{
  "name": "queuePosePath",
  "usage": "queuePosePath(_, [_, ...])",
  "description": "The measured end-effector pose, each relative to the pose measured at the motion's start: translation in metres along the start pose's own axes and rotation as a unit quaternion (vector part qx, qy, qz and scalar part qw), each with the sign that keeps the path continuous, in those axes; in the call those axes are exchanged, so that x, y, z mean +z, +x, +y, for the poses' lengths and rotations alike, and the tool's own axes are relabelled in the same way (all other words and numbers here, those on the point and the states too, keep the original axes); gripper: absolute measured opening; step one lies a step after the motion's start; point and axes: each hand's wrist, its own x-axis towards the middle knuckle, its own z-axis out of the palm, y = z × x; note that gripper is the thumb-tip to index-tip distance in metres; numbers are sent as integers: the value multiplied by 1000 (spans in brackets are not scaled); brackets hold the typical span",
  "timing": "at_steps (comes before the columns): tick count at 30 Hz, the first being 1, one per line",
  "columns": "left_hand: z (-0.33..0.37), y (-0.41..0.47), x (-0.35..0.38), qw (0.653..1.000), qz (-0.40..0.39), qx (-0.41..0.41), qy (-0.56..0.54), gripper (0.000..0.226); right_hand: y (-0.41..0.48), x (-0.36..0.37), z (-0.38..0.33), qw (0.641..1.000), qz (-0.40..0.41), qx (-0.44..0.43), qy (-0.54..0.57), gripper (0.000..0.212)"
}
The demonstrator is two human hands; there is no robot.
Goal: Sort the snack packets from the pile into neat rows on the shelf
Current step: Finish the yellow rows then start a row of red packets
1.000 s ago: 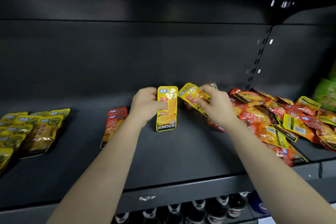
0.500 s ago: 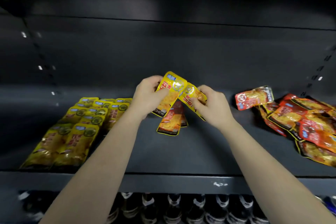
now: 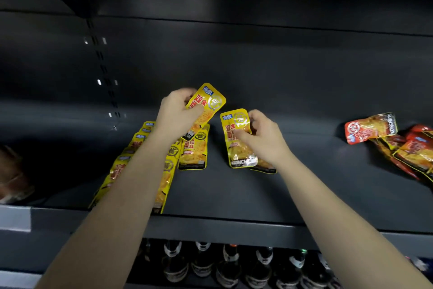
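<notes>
My left hand (image 3: pixel 177 114) grips a yellow snack packet (image 3: pixel 208 104) raised above the shelf, just over the rows of yellow packets (image 3: pixel 164 171) that my left forearm partly hides. One more yellow packet (image 3: pixel 194 150) lies at the right end of those rows. My right hand (image 3: pixel 260 136) pinches a second yellow packet (image 3: pixel 239 138) that stands on the dark shelf (image 3: pixel 234 195) to the right of the rows, with another packet under it. The pile of red and orange packets (image 3: pixel 398 145) lies at the far right, apart from both hands.
The shelf's front lip (image 3: pixel 222 227) runs across below my arms. Dark bottles with white labels (image 3: pixel 222 265) stand on the level underneath. A slotted upright (image 3: pixel 103 73) rises at the back left. Something reddish and blurred (image 3: pixel 11 171) sits at the far left.
The view has swung left, so the yellow rows sit under my left arm. My hands have drawn apart, each with one yellow packet; the right one has lowered its packet onto the shelf.
</notes>
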Motion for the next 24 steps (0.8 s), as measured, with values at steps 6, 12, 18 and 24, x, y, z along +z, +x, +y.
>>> queuePosePath(6, [-15, 1, -18, 999, 12, 21, 42, 15, 2, 37, -10, 976, -89, 71, 186, 24])
queuePosePath(12, [-27, 1, -29, 999, 9, 22, 35, 16, 5, 69, -19, 981, -91, 113, 128, 19])
queuePosePath(18, [-30, 3, -36, 999, 1, 27, 36, 16, 8, 85, -18, 984, -76, 140, 83, 29])
queuePosePath(24, [-34, 5, -38, 999, -2, 22, 34, 16, 1, 87, -22, 991, -75, 114, 14, 23])
